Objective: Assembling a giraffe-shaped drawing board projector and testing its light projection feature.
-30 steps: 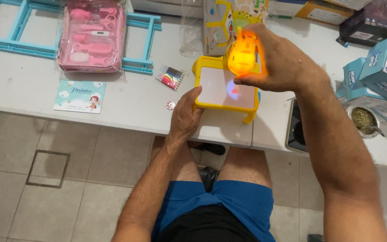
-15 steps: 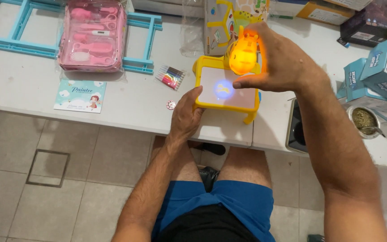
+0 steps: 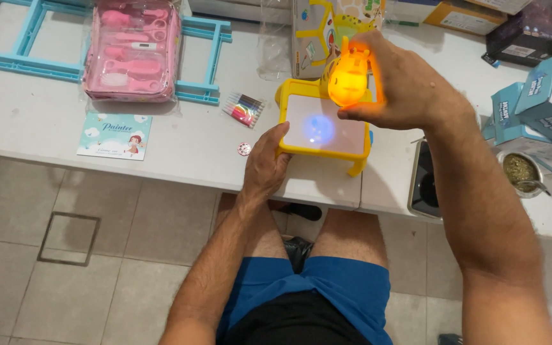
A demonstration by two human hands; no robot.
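**A:** What are the fingers doing?

**B:** The right hand (image 3: 410,83) has its fingers curled together around a small glowing orange plastic projector head shaped like an animal (image 3: 349,78), and holds it raised. Just beneath those fingers lies a yellow-framed plastic drawing board with a white square face (image 3: 324,129). A soft blue spot of light (image 3: 319,130) falls on the white face, below the lamp.

**A:** And the other hand?

**B:** The left hand (image 3: 266,166) rests flat on the near left corner of the yellow frame, fingers together and pressed on its edge, steadying it rather than gripping it.

**A:** How far along does it look?

**B:** The lamp is lit and casting light on the board, so switching on seems done. I judge that the spot is only a blur, not a clear picture, and nothing is drawn on the white face.

**A:** What lies around the hands?

**B:** Just left of the left fingers sits a tiny round pink-and-white disc (image 3: 244,149). Beyond it is a bundle of thin coloured marker pens in a clear wrapper (image 3: 243,109), unopened as far as I can tell. Farther left lies a pale blue illustrated paper booklet (image 3: 114,135). Farther out stand a clear pink zip pouch of pink grooming tools (image 3: 132,51) and a light blue plastic frame (image 3: 27,61). All rest on a white table (image 3: 33,115). Right of the right wrist are teal cardboard boxes (image 3: 531,108).
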